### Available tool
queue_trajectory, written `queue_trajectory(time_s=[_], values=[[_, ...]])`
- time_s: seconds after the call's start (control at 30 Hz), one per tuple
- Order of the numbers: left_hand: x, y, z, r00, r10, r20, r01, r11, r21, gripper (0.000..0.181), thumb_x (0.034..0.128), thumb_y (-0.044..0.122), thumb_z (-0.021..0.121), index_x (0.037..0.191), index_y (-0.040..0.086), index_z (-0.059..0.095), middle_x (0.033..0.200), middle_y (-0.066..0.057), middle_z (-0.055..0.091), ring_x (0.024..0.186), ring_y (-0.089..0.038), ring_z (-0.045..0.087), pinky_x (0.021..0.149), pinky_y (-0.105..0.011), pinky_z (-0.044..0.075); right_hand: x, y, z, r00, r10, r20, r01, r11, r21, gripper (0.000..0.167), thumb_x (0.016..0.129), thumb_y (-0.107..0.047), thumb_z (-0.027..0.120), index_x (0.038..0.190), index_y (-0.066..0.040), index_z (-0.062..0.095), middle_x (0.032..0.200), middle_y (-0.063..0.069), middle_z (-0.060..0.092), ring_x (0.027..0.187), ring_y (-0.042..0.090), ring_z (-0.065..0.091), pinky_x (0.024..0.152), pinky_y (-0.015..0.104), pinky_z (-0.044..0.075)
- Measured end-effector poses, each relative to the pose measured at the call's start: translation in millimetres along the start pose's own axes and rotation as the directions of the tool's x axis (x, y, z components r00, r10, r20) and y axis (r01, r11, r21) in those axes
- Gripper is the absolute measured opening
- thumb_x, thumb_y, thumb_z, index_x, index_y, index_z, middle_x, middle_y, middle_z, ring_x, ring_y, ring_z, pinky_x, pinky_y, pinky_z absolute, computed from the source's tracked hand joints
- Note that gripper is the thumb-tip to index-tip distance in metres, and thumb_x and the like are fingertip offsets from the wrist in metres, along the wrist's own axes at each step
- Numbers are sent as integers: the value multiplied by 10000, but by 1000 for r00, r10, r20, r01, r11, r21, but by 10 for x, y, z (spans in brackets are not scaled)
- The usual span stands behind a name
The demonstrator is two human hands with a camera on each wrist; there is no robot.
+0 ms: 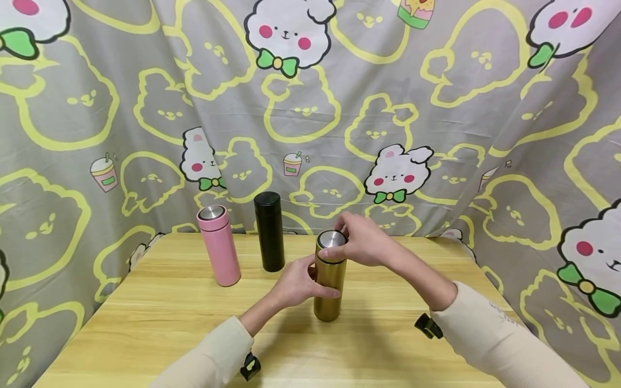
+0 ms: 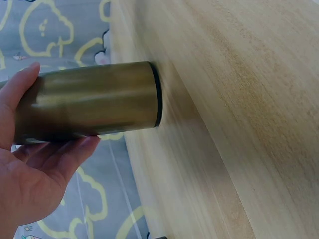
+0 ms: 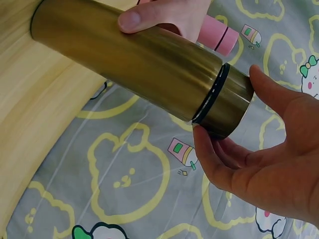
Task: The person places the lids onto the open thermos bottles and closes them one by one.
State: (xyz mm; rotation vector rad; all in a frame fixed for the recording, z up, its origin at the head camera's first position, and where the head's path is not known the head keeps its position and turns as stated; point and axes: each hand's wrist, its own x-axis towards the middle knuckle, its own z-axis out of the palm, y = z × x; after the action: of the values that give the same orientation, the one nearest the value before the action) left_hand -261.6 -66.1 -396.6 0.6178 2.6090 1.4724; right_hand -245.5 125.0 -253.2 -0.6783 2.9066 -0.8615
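A gold thermos bottle (image 1: 329, 291) stands upright on the wooden table. My left hand (image 1: 297, 281) grips its body from the left, the thumb across the front; in the left wrist view the fingers curl round the gold wall above the black base ring. My right hand (image 1: 367, 241) holds the lid (image 3: 233, 102) from the right, thumb on one side and fingers on the other. A dark ring shows between lid and body. To the left stand a black thermos bottle (image 1: 270, 233) and a pink thermos bottle (image 1: 221, 249), both upright with lids on.
The light wooden table (image 1: 160, 323) reaches back to a grey curtain (image 1: 310, 124) with cartoon animals, which hangs behind it and on both sides. Black straps (image 1: 429, 326) show at the wrists beneath the cream sleeves (image 1: 495, 328).
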Motion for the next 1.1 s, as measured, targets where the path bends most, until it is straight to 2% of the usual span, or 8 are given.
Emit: queue_trajectory(time_s=[0.13,0.23,0.37,0.5,0.6,0.7,0.9,1.1], values=[[12,-1,1,1000,3,2,-3,1000,-8,708,685,475,928,1292,275,624,1143,70,732,1026,-119,712,859,-357,583,-5,7,2,1000,5,-2,-5,1000,4,524,798,-386,861,1078,-67,554,905,66,639,768,192,590,643,306,501],[16,6,-3,1000,3,2,-3,1000,-7,706,682,472,930,1288,274,626,1140,73,732,1027,-119,712,861,-357,583,-2,11,-17,1000,7,24,-8,1000,13,548,810,-387,855,1105,-46,544,922,79,645,778,196,596,652,307,503],[22,12,-9,1000,5,0,-5,1000,7,710,680,483,926,1286,272,623,1126,76,735,1015,-114,710,857,-359,581,11,16,-63,996,24,84,-26,999,21,738,828,-403,840,1315,23,483,1030,131,658,884,223,639,745,339,536],[25,12,-11,1000,3,4,-3,1000,9,718,681,488,923,1291,265,617,1120,74,736,1004,-110,708,856,-363,580,12,-6,-113,992,34,122,-37,999,22,934,842,-401,826,1514,21,333,1275,229,606,1141,329,627,939,445,535],[24,10,-9,1000,-1,8,1,1000,0,713,682,479,925,1288,260,619,1124,66,736,1006,-115,708,856,-366,582,5,-29,-137,989,19,147,-24,999,32,898,857,-323,821,1548,-32,325,1447,250,514,1306,394,542,1052,521,474],[23,4,-8,1000,-2,9,2,1000,-6,704,682,470,928,1279,255,623,1127,59,737,1009,-119,709,856,-366,584,4,-46,-139,985,-10,171,4,999,36,827,859,-206,814,1544,-71,370,1512,219,481,1353,386,515,1099,528,435],[13,-1,-7,1000,-6,10,6,1000,-2,691,673,481,930,1256,263,629,1110,67,740,993,-111,712,844,-358,584,16,-44,-126,975,-65,211,59,998,33,723,854,-29,755,1508,-57,448,1450,182,557,1247,309,594,1062,480,475],[11,-2,-12,1000,-1,11,1,1000,-8,693,683,471,928,1270,265,623,1138,61,734,1020,-119,711,857,-364,585,26,-35,-115,975,-78,209,74,997,27,655,849,6,738,1462,-50,513,1364,161,619,1175,281,624,1019,464,503]])
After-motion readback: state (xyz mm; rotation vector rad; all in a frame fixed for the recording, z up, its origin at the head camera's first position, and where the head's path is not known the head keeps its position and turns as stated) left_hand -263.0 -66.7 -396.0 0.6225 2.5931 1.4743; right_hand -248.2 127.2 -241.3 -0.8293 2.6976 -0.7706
